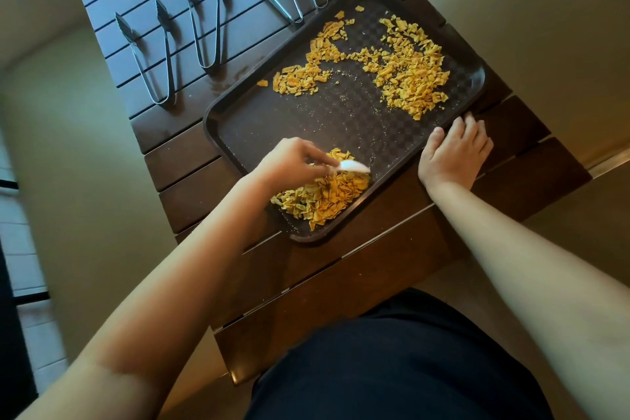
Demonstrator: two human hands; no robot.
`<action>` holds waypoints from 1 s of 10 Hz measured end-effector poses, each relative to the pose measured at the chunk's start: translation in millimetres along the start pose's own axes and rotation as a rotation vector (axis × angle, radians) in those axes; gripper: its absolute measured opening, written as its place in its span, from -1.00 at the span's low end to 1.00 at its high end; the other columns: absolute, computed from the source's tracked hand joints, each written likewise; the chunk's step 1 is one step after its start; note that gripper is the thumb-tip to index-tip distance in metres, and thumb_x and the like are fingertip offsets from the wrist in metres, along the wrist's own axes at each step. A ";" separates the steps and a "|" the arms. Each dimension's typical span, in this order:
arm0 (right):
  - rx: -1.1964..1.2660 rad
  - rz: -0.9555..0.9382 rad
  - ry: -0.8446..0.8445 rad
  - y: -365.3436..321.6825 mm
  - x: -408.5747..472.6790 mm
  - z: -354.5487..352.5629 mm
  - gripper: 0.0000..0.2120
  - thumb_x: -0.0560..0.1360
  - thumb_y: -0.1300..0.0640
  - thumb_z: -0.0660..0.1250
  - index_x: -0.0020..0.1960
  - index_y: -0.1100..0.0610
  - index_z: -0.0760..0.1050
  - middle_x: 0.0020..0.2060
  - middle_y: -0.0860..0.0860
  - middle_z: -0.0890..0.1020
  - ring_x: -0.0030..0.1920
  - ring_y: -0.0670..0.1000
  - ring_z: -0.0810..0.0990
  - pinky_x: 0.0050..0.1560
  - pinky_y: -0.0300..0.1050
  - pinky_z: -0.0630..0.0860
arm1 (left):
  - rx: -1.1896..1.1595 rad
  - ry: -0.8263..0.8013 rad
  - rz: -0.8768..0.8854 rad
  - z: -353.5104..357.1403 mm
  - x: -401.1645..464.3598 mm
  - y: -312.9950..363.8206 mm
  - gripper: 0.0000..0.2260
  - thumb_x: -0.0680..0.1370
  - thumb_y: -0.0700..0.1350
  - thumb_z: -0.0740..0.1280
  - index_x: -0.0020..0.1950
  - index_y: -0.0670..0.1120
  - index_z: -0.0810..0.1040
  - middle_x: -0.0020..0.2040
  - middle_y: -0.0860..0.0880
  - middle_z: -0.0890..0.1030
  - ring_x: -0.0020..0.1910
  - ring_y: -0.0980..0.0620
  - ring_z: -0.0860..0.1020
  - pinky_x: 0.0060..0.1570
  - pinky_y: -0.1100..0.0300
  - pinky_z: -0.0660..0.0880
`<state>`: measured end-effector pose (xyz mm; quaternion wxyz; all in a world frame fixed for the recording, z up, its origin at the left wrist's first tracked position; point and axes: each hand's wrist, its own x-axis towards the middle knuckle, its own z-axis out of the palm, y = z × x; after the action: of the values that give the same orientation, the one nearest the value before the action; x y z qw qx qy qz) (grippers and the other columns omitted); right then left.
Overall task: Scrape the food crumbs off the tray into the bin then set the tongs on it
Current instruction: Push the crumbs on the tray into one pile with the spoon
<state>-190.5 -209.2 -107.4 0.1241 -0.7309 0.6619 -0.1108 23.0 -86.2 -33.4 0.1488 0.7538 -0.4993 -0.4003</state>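
On tray [238, 119]: crumbs [409, 78] | L hand [289, 164] grips scraper [354, 166] | R hand [453, 153] flat on rim

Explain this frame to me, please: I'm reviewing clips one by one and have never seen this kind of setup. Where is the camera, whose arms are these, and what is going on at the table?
There is no machine here. The one picture comes from a wide-angle camera on a person's head, looking down at their own arms. On the slatted wooden table lies a dark tray strewn with yellow food crumbs. The left hand grips a small white scraper at a heap of crumbs in the tray's near corner. The right hand rests on the tray's edge, fingers fairly straight. Four metal tongs lie on the table beyond the tray. No bin is in view.
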 end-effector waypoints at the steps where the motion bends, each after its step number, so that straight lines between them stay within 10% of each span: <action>1: 0.003 0.000 -0.002 0.0 -0.4 0.0 -0.51 0.61 -0.01 -0.02 0.40 0.28 0.31 0.44 0.19 0.30 0.48 0.20 0.16 0.45 0.17 0.03 | -0.258 0.189 -0.125 -7.2 3.4 -7.4 -0.81 0.52 -0.11 0.34 0.11 0.07 0.60 -0.03 0.03 0.61 -0.36 0.17 0.51 -0.40 0.36 0.49; 2: 0.003 0.003 -0.003 0.3 -0.7 0.9 -0.50 0.61 -0.01 -0.02 0.39 0.28 0.31 0.44 0.19 0.30 0.48 0.21 0.16 0.45 0.17 0.03 | -0.469 0.591 -0.345 -22.0 16.4 -27.5 -0.80 0.54 -0.13 0.31 0.15 0.00 0.60 0.02 -0.01 0.62 -0.52 0.24 0.45 -0.52 0.41 0.38; 4: 0.014 0.010 0.000 -0.2 -0.9 -0.2 -0.44 0.57 -0.04 -0.08 0.39 0.29 0.31 0.43 0.20 0.30 0.48 0.21 0.16 0.45 0.18 0.03 | -0.414 0.800 -0.532 -45.5 30.9 -47.5 -0.70 0.57 -0.20 0.20 0.27 -0.07 0.55 0.24 -0.05 0.55 0.07 0.07 0.54 0.04 0.33 0.44; 10: 0.002 0.011 0.004 -1.4 -1.5 -0.8 -0.42 0.55 -0.05 -0.09 0.39 0.29 0.31 0.43 0.20 0.30 0.48 0.21 0.16 0.45 0.17 0.03 | -0.242 0.433 -0.231 -13.0 32.2 -20.4 -0.78 0.54 -0.14 0.31 0.16 0.00 0.60 -0.11 0.03 0.57 -0.49 0.22 0.45 -0.51 0.42 0.37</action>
<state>-189.6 -207.6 -106.2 0.1242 -0.7270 0.6659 -0.1120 51.6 -107.3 -52.5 0.2945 0.8505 -0.3153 -0.3008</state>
